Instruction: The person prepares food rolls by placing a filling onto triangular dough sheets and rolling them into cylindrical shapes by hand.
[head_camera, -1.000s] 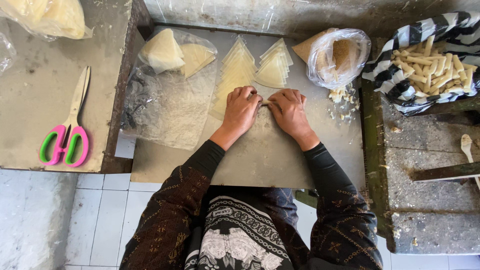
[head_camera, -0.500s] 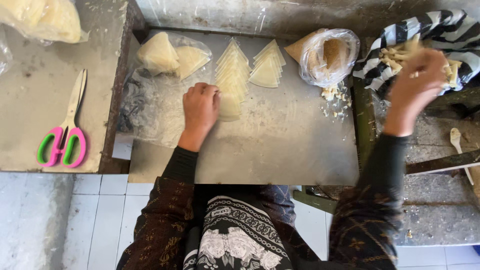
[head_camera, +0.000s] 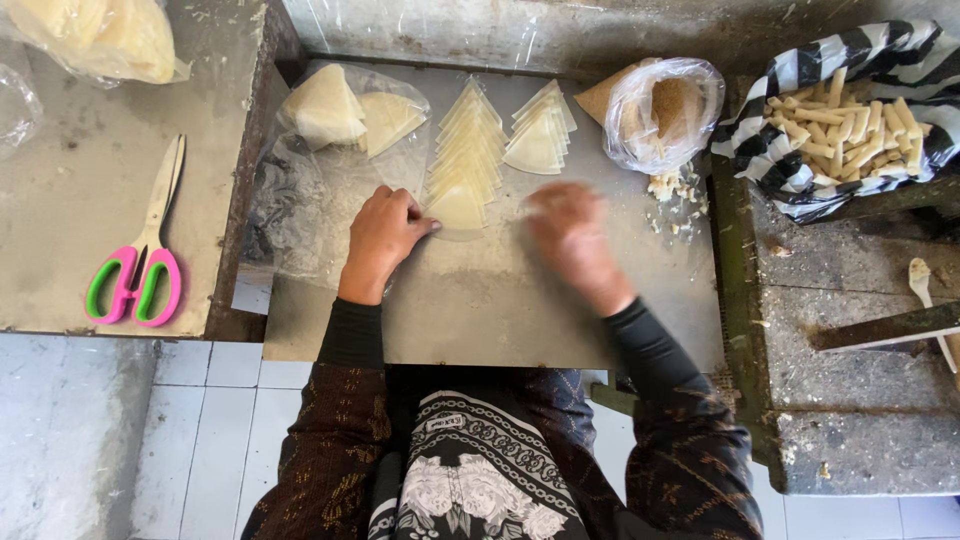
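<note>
My left hand (head_camera: 382, 237) rests on the metal work surface (head_camera: 480, 300), its fingertips touching the nearest sheet of a row of pale triangular pastry wrappers (head_camera: 465, 160). My right hand (head_camera: 568, 238) is blurred with motion just right of that sheet; whether it holds anything cannot be told. A second, shorter stack of triangular wrappers (head_camera: 540, 138) lies further back. At the far right a striped cloth-lined container (head_camera: 800, 150) holds several rolled pastry sticks (head_camera: 850, 125).
A clear bag with folded wrappers (head_camera: 345, 115) lies back left. A plastic bag of brown filling (head_camera: 665, 110) sits back right, crumbs (head_camera: 672, 195) beside it. Pink and green scissors (head_camera: 140, 265) lie on the left table. A spoon (head_camera: 925, 290) rests on the right ledge.
My right hand swung back from the striped container to the work surface beside the wrappers. My left hand stayed at the wrapper row, shifting slightly.
</note>
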